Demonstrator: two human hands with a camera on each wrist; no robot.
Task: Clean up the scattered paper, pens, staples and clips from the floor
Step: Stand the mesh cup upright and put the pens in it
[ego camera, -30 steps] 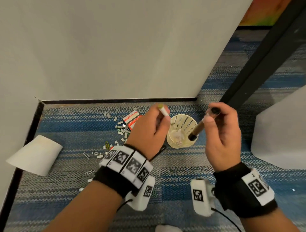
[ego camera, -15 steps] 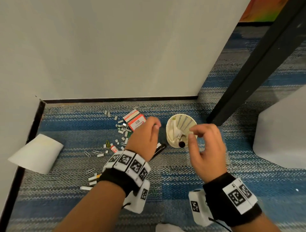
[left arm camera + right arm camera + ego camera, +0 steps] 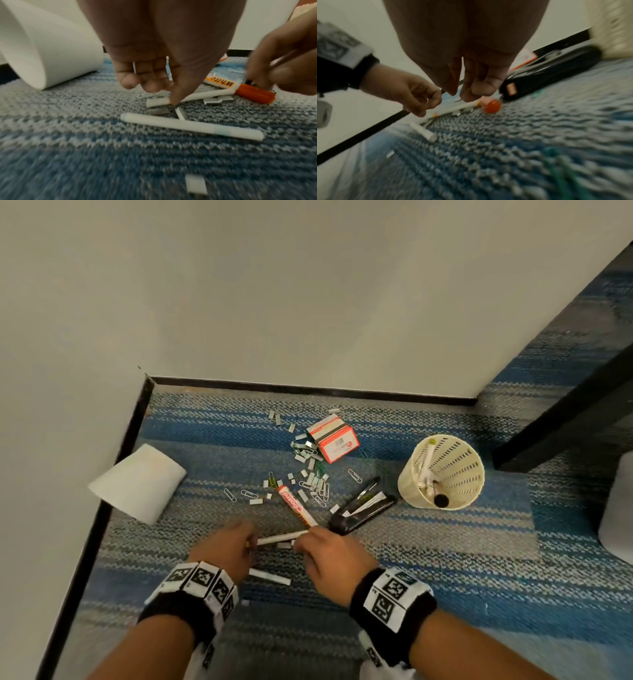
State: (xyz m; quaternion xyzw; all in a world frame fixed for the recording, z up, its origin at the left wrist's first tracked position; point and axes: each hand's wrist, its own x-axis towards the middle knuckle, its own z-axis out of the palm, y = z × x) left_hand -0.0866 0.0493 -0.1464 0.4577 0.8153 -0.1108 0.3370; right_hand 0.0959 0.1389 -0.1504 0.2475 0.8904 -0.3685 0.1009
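Observation:
A white pen [image 3: 281,538] lies on the carpet between my hands. My left hand [image 3: 251,542] is curled over its left end, and in the left wrist view the left thumb [image 3: 173,99] presses on the pen [image 3: 202,95]. My right hand [image 3: 299,542] hovers at its right end with fingers [image 3: 471,94] hanging apart, holding nothing, beside the orange cap [image 3: 491,106] of a white-and-orange marker [image 3: 296,506]. A second white pen [image 3: 269,576] lies nearer me. A cream basket [image 3: 455,460] at the right holds pens. Staples and clips [image 3: 313,481] are scattered behind.
A curled white paper sheet [image 3: 137,482] lies by the left wall. A red-and-white staple box [image 3: 337,445] and a black stapler [image 3: 363,510] sit on the carpet. A dark post [image 3: 565,419] and a pale object [image 3: 616,508] stand at the right.
Both hands carried pens to the basket and let them go there. They have since come down and left to the carpet, onto the white pen.

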